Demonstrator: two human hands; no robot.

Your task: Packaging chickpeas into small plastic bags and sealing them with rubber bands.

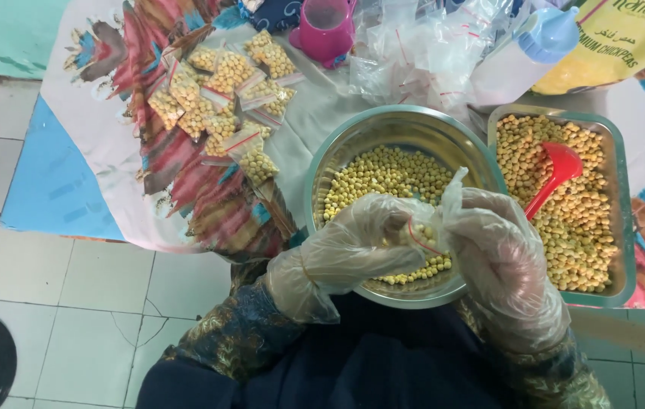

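Note:
My left hand (360, 242) and my right hand (500, 250), both in clear plastic gloves, hold a small clear plastic bag (434, 227) with a red zip line between them. The bag holds some chickpeas and hangs over the near rim of a round steel bowl (337, 151) that is partly filled with yellow chickpeas (383, 174). To the right stands a rectangular steel tray (619, 189) full of chickpeas, with a red plastic scoop (557, 170) lying in it.
Several filled small bags of chickpeas (224, 91) lie in a heap at the back left on a patterned cloth. Behind the bowl are a pink cup (326, 30), a pile of empty clear bags (421, 53), a white bottle with a blue cap (527, 53) and a large yellow sack (618, 38).

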